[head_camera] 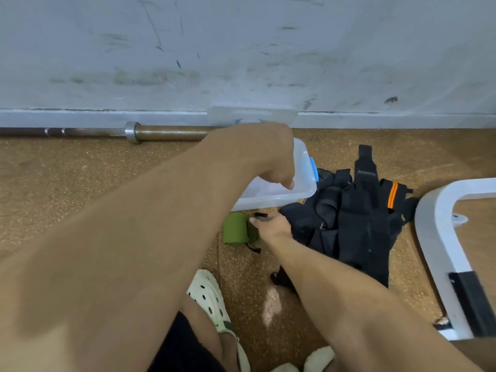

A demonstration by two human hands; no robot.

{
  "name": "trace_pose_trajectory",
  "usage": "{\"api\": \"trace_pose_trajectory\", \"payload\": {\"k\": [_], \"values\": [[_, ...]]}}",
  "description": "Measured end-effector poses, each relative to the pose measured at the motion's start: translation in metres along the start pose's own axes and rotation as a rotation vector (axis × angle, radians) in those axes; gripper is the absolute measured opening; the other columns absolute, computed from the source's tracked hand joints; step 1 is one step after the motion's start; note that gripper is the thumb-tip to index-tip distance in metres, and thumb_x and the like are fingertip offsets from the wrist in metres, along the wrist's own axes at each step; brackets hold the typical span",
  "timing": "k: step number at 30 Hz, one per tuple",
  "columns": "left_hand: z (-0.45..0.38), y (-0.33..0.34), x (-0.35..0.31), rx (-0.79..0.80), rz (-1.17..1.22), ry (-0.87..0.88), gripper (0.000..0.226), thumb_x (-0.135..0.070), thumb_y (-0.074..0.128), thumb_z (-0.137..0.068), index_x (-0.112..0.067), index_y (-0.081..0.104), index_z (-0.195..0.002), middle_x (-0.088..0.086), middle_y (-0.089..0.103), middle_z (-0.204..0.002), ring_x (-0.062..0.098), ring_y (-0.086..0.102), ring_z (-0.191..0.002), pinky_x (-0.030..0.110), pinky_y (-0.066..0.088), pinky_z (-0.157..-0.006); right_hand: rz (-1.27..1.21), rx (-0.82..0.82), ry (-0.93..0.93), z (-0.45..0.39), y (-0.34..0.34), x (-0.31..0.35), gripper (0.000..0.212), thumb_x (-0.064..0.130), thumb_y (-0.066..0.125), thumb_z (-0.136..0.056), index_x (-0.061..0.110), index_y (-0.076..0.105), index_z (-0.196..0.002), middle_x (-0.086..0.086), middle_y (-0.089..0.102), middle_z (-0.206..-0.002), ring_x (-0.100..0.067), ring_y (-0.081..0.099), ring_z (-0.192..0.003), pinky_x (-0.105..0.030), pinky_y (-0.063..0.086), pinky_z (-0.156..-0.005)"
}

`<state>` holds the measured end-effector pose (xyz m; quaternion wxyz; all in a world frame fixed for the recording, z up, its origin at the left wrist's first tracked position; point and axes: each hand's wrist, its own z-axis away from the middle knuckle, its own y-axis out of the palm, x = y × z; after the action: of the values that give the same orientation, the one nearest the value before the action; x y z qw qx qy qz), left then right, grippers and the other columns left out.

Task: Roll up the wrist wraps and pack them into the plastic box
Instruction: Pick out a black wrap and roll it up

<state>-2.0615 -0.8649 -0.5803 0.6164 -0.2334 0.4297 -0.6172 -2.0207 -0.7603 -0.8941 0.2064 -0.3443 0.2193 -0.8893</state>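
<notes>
A clear plastic box [300, 193] with a blue latch sits on the brown floor near the wall. My left hand [271, 167] hangs over the box with its fingers curled downward; whether it holds anything is hidden. A rolled green wrist wrap [236, 228] lies on the floor in front of the box. My right hand [272, 224] pinches the green wrap's right end. A heap of black wrist wraps [357, 218], one with an orange stripe, lies right of the box.
The box's clear lid [252, 115] leans against the scuffed wall. A barbell [107, 132] lies along the baseboard at left. A white frame [440, 251] stands at right. My pale clogs [209, 296] are at the bottom.
</notes>
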Motion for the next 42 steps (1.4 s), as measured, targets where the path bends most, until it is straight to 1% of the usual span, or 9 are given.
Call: {"api": "trace_pose_trajectory", "payload": {"k": [2, 4, 8, 11, 18, 21, 30, 38, 42], "values": [[0.001, 0.003, -0.011, -0.007, -0.016, 0.06, 0.074, -0.047, 0.074, -0.089, -0.015, 0.043, -0.149, 0.004, 0.056, -0.142, 0.029, 0.056, -0.125, 0.035, 0.044, -0.093, 0.057, -0.029, -0.03, 0.004, -0.027, -0.002, 0.024, 0.044, 0.075, -0.088, 0.025, 0.065, -0.097, 0.002, 0.067, -0.105, -0.025, 0.065, -0.105, -0.04, 0.056, -0.093], [0.002, 0.002, -0.025, 0.027, -0.019, 0.079, 0.07, -0.047, 0.073, -0.09, -0.015, 0.047, -0.147, 0.004, 0.057, -0.141, 0.028, 0.057, -0.123, 0.035, 0.045, -0.092, 0.11, -0.11, -0.055, 0.006, -0.053, -0.005, 0.017, 0.042, 0.072, -0.09, 0.03, 0.063, -0.097, 0.003, 0.07, -0.108, -0.024, 0.066, -0.106, -0.04, 0.056, -0.092], [0.002, 0.007, -0.051, 0.033, -0.012, 0.149, 0.064, -0.046, 0.071, -0.092, -0.013, 0.051, -0.144, 0.004, 0.061, -0.136, 0.026, 0.059, -0.118, 0.032, 0.045, -0.087, 0.12, -0.232, -0.03, 0.005, -0.109, -0.024, 0.024, 0.04, 0.069, -0.092, 0.033, 0.065, -0.115, 0.002, 0.069, -0.118, -0.024, 0.065, -0.112, -0.04, 0.056, -0.091], [-0.001, 0.012, -0.071, 0.059, -0.026, 0.219, 0.06, -0.045, 0.069, -0.093, -0.011, 0.054, -0.14, 0.005, 0.064, -0.132, 0.027, 0.061, -0.117, 0.037, 0.05, -0.095, 0.121, -0.326, -0.001, 0.002, -0.151, -0.049, 0.032, 0.034, 0.068, -0.094, 0.028, 0.061, -0.124, -0.002, 0.063, -0.127, -0.026, 0.061, -0.117, -0.043, 0.055, -0.094], [-0.013, 0.014, -0.1, 0.074, -0.021, 0.262, 0.054, -0.043, 0.07, -0.093, -0.015, 0.055, -0.136, 0.005, 0.064, -0.131, 0.026, 0.062, -0.116, 0.038, 0.05, -0.094, 0.09, -0.38, 0.196, -0.009, -0.195, -0.119, 0.074, 0.035, 0.071, -0.092, 0.016, 0.038, -0.155, -0.013, 0.04, -0.153, -0.037, 0.039, -0.142, -0.049, 0.042, -0.114], [-0.02, 0.018, -0.111, 0.079, -0.042, 0.272, 0.057, -0.045, 0.069, -0.093, -0.018, 0.052, -0.139, 0.001, 0.062, -0.132, 0.024, 0.06, -0.116, 0.037, 0.049, -0.094, -0.053, -0.334, 0.269, -0.014, -0.189, -0.141, 0.087, 0.041, 0.078, -0.086, 0.013, 0.034, -0.156, -0.014, 0.045, -0.153, -0.038, 0.044, -0.14, -0.049, 0.04, -0.115], [-0.035, 0.027, -0.132, 0.131, -0.074, 0.285, 0.063, -0.045, 0.071, -0.092, -0.021, 0.046, -0.145, 0.001, 0.059, -0.133, 0.025, 0.057, -0.118, 0.041, 0.049, -0.1, -0.386, -0.297, 0.368, -0.022, -0.174, -0.156, 0.084, 0.031, 0.086, -0.079, 0.01, 0.042, -0.147, -0.014, 0.059, -0.137, -0.04, 0.058, -0.121, -0.05, 0.053, -0.103], [-0.035, 0.03, -0.125, 0.145, -0.062, 0.277, 0.07, -0.045, 0.07, -0.092, -0.023, 0.041, -0.152, 0.0, 0.05, -0.148, 0.024, 0.048, -0.133, 0.03, 0.037, -0.095, -0.212, -0.245, 0.166, 0.0, -0.211, -0.1, 0.054, 0.024, 0.081, -0.088, 0.012, 0.063, -0.138, -0.008, 0.065, -0.138, -0.032, 0.06, -0.127, -0.04, 0.049, -0.109], [-0.031, 0.027, -0.118, 0.119, -0.03, 0.274, 0.06, -0.038, 0.067, -0.097, -0.024, 0.044, -0.15, 0.0, 0.049, -0.15, 0.024, 0.049, -0.133, 0.03, 0.038, -0.099, 0.017, -0.166, -0.089, 0.036, -0.279, -0.036, 0.053, 0.017, 0.074, -0.095, 0.01, 0.057, -0.144, -0.008, 0.057, -0.147, -0.027, 0.053, -0.136, -0.028, 0.043, -0.104]]}}
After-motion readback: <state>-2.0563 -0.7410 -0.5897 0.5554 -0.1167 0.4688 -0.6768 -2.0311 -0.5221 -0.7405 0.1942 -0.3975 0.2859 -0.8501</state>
